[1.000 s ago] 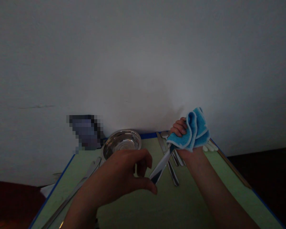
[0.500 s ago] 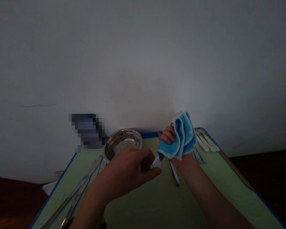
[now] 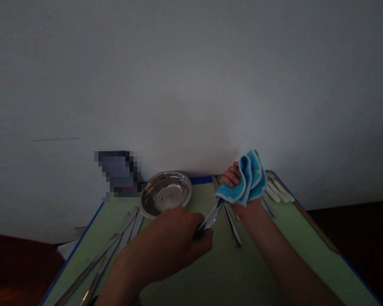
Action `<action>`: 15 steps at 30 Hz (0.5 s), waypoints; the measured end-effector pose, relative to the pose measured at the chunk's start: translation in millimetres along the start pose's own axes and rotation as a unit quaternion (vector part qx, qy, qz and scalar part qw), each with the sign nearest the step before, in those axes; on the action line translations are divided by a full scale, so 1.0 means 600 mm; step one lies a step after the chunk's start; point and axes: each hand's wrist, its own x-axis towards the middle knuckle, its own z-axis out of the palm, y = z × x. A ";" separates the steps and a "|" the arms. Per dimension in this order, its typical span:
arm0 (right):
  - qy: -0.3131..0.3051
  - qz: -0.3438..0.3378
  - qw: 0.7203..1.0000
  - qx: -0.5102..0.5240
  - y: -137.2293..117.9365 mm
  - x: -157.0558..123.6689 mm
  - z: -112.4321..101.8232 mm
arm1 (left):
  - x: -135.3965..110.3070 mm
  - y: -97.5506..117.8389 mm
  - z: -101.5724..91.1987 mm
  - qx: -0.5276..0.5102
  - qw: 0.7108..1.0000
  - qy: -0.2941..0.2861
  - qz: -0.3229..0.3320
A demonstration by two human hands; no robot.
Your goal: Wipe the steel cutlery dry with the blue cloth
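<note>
My left hand (image 3: 175, 240) is closed on the near end of a metal table knife (image 3: 211, 216), which slants up to the right. The knife's far end runs into a folded blue cloth (image 3: 246, 180) that my right hand (image 3: 234, 180) grips around it. Both hands hover over a green mat (image 3: 242, 272) with a blue edge.
A shiny steel bowl (image 3: 166, 193) stands at the mat's back edge. Several metal utensils (image 3: 111, 250) lie at the left, more knives (image 3: 232, 225) under my right hand, and white-handled cutlery (image 3: 279, 191) at the back right. A pale wall rises right behind the mat.
My left hand has slid back along the knife toward me, baring more of it below the cloth. My right hand with the cloth has stayed near the back of the mat.
</note>
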 end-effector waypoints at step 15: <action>-0.020 -0.068 0.997 0.007 -0.041 0.000 0.015 | -0.004 -0.007 -0.025 -0.075 0.996 -0.037 0.036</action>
